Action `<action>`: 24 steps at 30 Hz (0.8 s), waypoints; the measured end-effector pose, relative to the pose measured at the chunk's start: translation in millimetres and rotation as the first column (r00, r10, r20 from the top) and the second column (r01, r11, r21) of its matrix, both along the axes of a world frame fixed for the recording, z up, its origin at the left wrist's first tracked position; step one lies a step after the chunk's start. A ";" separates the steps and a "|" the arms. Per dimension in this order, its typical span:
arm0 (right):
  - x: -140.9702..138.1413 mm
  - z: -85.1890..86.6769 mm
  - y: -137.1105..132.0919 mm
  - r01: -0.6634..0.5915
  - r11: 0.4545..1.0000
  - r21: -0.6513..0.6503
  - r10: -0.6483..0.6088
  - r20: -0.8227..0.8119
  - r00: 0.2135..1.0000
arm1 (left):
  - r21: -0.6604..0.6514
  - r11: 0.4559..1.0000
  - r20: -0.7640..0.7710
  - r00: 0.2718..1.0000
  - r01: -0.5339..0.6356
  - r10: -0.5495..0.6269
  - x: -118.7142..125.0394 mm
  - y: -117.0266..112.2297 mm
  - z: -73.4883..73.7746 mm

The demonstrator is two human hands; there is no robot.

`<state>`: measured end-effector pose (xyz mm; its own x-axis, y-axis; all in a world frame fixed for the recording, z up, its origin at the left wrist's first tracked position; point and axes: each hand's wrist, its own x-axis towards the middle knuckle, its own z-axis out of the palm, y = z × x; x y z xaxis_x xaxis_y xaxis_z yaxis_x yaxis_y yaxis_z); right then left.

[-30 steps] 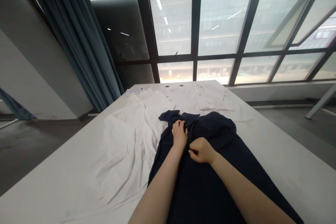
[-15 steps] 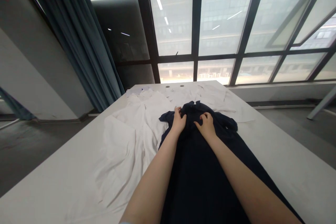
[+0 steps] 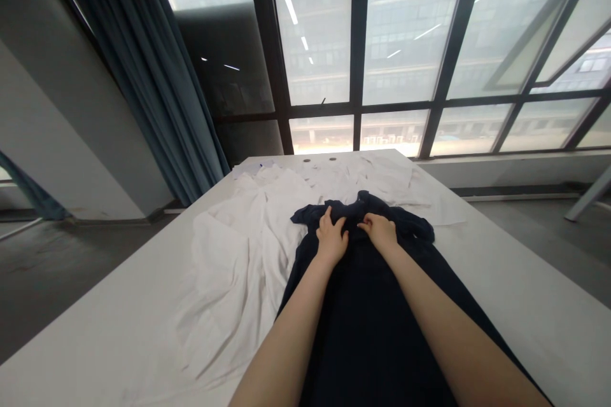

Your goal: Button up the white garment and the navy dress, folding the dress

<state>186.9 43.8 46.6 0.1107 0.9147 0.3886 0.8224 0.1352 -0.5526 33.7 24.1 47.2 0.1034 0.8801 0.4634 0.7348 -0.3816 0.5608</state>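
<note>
A long navy dress with short sleeves and a gathered neckline lies along the table, its collar end away from me. My left hand is at the left side of the neckline, one finger stretched up over the cloth and the thumb bent in against the fabric. Just across from it, my right hand pinches the dress near the middle of the neckline, thumb and fingertips together. Whatever small part lies between these fingertips is too small to make out. The two hands are close but apart.
A crumpled white garment lies to the left of the dress, and more white cloth is spread behind it. Two round dark spots mark the far end of the white table. Windows and a blue curtain stand beyond.
My right hand has closed from spread fingers into a pinch and moved slightly toward the left hand. My left hand has shifted a little right and nearer. The collar has changed shape.
</note>
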 end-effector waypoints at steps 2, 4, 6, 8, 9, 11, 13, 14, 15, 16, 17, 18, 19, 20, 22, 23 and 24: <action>7.0 1.7 -7.7 -0.048 0.999 0.017 0.050 -0.162 0.986 | -0.007 0.998 -0.012 0.998 -0.065 0.064 0.2 -1.6 4.9; 12.7 4.8 -18.3 -0.083 0.996 0.044 0.093 -0.326 0.941 | 0.011 0.994 0.025 0.994 -0.111 0.111 1.0 -3.2 12.7; 16.5 9.9 -31.5 -0.131 0.991 0.039 0.134 -0.444 0.886 | 0.056 0.989 0.088 0.987 -0.138 0.133 2.3 -7.1 22.6; 17.8 16.0 -46.6 -0.177 0.984 0.022 0.163 -0.519 0.839 | 0.113 0.983 0.155 0.980 -0.143 0.125 4.5 -15.2 31.6; 17.5 18.9 -54.8 -0.188 0.982 0.024 0.170 -0.549 0.818 | 0.133 0.983 0.184 0.978 -0.124 0.099 6.2 -21.1 34.7; 15.5 22.7 -71.6 -0.201 0.979 0.040 0.183 -0.611 0.770 | 0.126 0.992 0.236 0.972 -0.032 0.001 11.1 -35.4 36.3; 12.0 22.6 -88.0 -0.225 0.973 0.043 0.194 -0.677 0.709 | 0.059 0.995 0.308 0.947 0.075 -0.089 18.1 -51.1 31.4; 10.1 20.8 -95.6 -0.243 0.969 0.039 0.199 -0.706 0.680 | 0.020 0.994 0.353 0.930 0.108 -0.108 22.0 -58.4 27.4; 8.3 18.1 -102.5 -0.257 0.966 0.034 0.200 -0.730 0.654 | -0.011 0.992 0.394 0.913 0.124 -0.110 25.7 -65.0 23.0; 6.5 14.8 -108.5 -0.261 0.965 0.033 0.196 -0.750 0.631 | -0.031 0.990 0.423 0.899 0.134 -0.109 29.0 -70.7 18.8; 4.8 11.2 -113.6 -0.254 0.967 0.031 0.186 -0.768 0.613 | -0.038 0.988 0.439 0.891 0.149 -0.118 31.6 -75.5 15.1; 3.2 7.6 -117.5 -0.244 0.969 0.030 0.174 -0.786 0.594 | -0.036 0.984 0.439 0.887 0.173 -0.140 33.5 -79.4 12.4; 1.7 4.5 -120.4 -0.235 0.972 0.028 0.162 -0.803 0.573 | -0.031 0.979 0.430 0.887 0.202 -0.169 34.6 -82.5 10.6; 0.2 1.9 -122.4 -0.230 0.973 0.024 0.151 -0.820 0.553 | -0.029 0.973 0.416 0.888 0.231 -0.198 35.0 -85.1 9.4; -2.8 -1.6 -124.1 -0.221 0.975 0.021 0.135 -0.845 0.517 | -0.034 0.967 0.401 0.889 0.254 -0.220 34.5 -89.1 8.1; -4.4 -2.7 -124.4 -0.217 0.976 0.018 0.127 -0.858 0.498 | -0.038 0.970 0.402 0.892 0.242 -0.207 33.9 -90.7 7.2; -6.0 -3.6 -124.5 -0.213 0.977 0.010 0.112 -0.874 0.472 | -0.043 0.975 0.406 0.895 0.220 -0.184 33.2 -92.0 5.8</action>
<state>180.9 -80.7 43.1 0.1899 0.9766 0.1010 -0.1130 0.1240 -0.9858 66.9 -67.9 53.0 0.1065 0.8979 0.4271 0.3566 -0.4354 0.8266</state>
